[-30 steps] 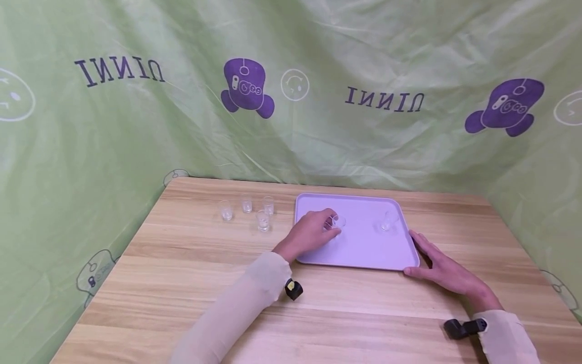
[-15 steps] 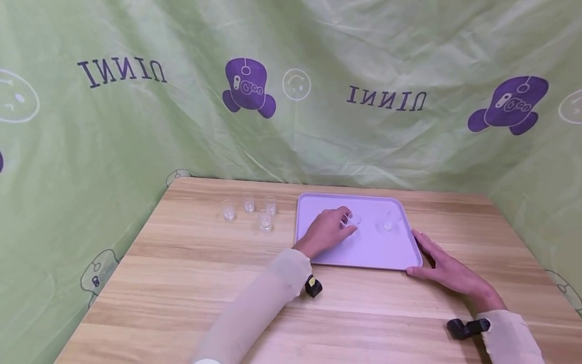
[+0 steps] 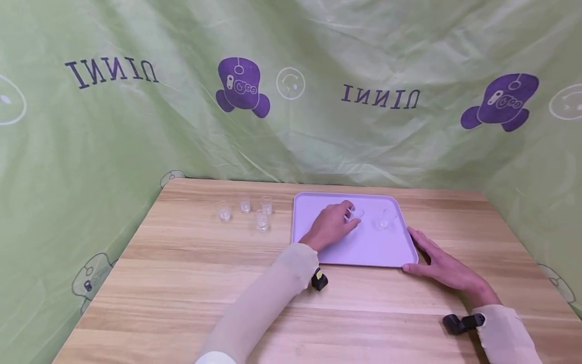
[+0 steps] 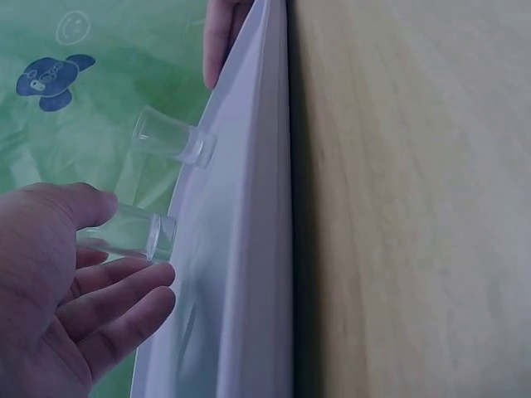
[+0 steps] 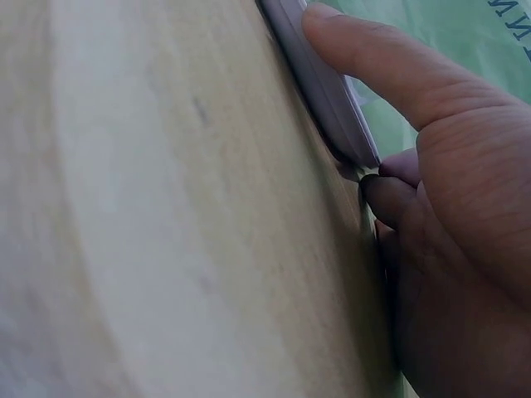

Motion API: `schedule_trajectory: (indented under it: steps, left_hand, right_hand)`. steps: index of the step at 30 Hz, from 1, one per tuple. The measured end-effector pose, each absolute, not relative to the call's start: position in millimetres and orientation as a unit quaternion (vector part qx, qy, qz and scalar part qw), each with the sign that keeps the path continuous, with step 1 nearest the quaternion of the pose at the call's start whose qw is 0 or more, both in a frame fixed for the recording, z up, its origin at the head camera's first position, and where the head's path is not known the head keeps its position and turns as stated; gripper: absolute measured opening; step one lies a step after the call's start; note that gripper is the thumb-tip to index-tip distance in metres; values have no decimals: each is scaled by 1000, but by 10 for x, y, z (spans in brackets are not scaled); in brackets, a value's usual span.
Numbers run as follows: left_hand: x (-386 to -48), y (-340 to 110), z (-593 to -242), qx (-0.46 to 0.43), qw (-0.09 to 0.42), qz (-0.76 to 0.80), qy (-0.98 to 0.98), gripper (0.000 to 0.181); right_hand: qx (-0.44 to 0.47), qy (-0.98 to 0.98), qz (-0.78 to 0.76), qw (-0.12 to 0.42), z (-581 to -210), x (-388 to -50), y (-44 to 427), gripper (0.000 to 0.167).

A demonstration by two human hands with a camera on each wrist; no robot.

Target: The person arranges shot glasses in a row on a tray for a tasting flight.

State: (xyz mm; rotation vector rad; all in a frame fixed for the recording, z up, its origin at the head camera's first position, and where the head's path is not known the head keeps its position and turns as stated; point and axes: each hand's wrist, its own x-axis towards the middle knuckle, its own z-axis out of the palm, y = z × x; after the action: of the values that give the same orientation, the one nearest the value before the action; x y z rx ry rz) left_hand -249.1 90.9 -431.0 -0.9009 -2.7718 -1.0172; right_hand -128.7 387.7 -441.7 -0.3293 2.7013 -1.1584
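My left hand (image 3: 333, 223) is over the purple tray (image 3: 364, 257), holding a clear shot glass (image 4: 137, 232) between thumb and fingers. In the left wrist view that glass's thick base is close to the tray surface; whether it touches cannot be told. A second clear shot glass (image 3: 384, 220) stands upright on the tray, to the right of the held one. My right hand (image 3: 443, 265) rests against the tray's right side, thumb at the front right corner and fingers extended along the edge. In the right wrist view the thumb (image 5: 357, 41) touches the rim.
Several clear shot glasses (image 3: 261, 221) stand grouped on the wooden table (image 3: 191, 283), left of the tray. A green printed curtain (image 3: 318, 146) hangs behind the table and along both sides.
My left hand has moved right across the tray with the shot glass, closer to the standing glass. My right hand has stayed at the tray's right edge.
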Motion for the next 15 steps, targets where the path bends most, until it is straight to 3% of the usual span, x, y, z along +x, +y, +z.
schedule_trajectory:
  steps: [15]
  left_hand:
    - [-2530,1190,-4266,-309,-1,-286,-907,33]
  right_hand:
    - [-109,905,-400,92,-4441,-1288,3887,102]
